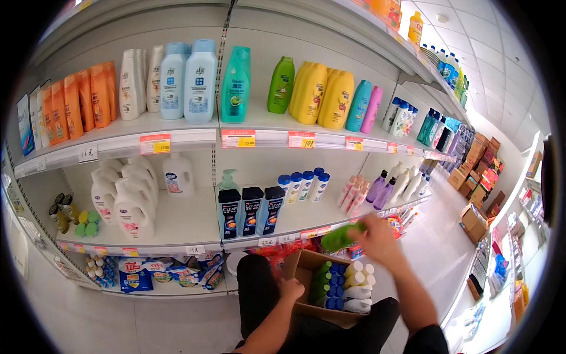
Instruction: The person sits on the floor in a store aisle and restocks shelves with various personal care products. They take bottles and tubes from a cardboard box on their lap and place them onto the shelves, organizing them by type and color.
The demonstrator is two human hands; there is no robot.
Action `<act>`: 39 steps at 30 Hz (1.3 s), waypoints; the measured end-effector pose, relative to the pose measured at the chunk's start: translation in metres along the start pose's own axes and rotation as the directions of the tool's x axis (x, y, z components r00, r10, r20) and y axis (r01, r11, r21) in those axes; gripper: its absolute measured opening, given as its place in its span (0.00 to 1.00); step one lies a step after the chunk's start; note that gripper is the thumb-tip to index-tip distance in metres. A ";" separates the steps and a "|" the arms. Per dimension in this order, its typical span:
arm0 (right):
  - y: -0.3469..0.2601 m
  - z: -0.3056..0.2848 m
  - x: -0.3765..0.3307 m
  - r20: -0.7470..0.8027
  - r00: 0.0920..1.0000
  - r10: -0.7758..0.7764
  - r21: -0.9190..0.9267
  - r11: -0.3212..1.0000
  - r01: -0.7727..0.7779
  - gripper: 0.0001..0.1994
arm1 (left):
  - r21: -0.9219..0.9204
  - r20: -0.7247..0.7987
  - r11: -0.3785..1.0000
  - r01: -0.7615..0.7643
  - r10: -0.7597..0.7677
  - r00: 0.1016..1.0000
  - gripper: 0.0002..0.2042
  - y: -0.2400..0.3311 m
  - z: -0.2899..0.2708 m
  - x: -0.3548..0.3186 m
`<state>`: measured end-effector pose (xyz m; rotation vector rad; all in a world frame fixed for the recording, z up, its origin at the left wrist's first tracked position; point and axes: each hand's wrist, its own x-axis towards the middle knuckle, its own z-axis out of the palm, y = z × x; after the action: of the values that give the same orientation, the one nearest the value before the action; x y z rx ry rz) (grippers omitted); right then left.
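Observation:
My right hand (379,241) is closed round the end of a green shampoo bottle (339,238), held tilted in the air above an open cardboard box (305,264). The box stands between my knees. My left hand (290,289) grips the box's left wall. Inside the box are rows of bottles: green-capped bottles (321,280), blue-capped bottles (336,283) and white and pale yellow bottles (357,289). On the upper shelf, a similar green bottle (280,85) stands between a teal bottle (236,85) and several yellow bottles (335,99).
Three dark blue bottles (250,212) stand at the middle shelf's front edge, with white jugs (134,206) to their left. Detergent bags (135,274) lie on the bottom shelf. Stacked cartons (474,165) are farther down the aisle, and another shelf unit (513,236) runs along the right.

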<state>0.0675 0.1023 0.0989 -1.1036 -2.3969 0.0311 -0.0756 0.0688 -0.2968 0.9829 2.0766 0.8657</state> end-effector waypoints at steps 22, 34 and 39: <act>-0.198 -0.088 0.315 -0.324 0.777 -0.539 -0.028 0.827 0.562 0.14 | -0.119 0.240 0.977 0.175 -0.143 0.960 0.37 0.013 0.010 0.001; -0.207 -0.070 0.367 -0.294 0.818 -0.494 -0.001 0.856 0.517 0.15 | -0.282 0.158 0.945 0.169 -0.128 0.979 0.30 0.010 0.020 0.001; -0.211 -0.064 0.377 -0.321 0.820 -0.473 0.026 0.861 0.507 0.14 | -0.295 0.158 0.943 0.156 -0.113 0.981 0.29 0.011 0.014 0.000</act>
<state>-0.2595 0.2200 0.3626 -0.3732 -2.2880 -0.1694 -0.0605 0.0784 -0.2958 0.7043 1.8012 0.9823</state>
